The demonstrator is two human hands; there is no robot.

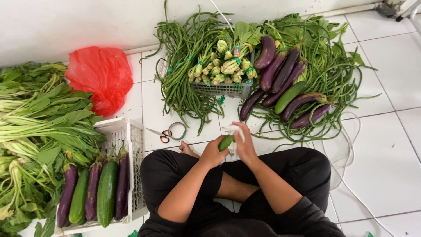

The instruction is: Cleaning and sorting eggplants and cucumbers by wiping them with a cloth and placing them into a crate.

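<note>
Seated on tiled floor, both hands on one cucumber (226, 142) above the crossed legs.
Left hand (213, 152) wraps its near end; right hand (244, 145) presses a pale cloth or paper (231, 131) on it, fingers curled. Cucumber looks firm, smooth, light; mid-body grip suits. Far end hidden; wrap material unclear.

Eggplants (285, 70): about ten (crate plus pile). Cucumbers (107, 192): four. Scissors (169, 131): one. Red bag (100, 75): one.
</note>
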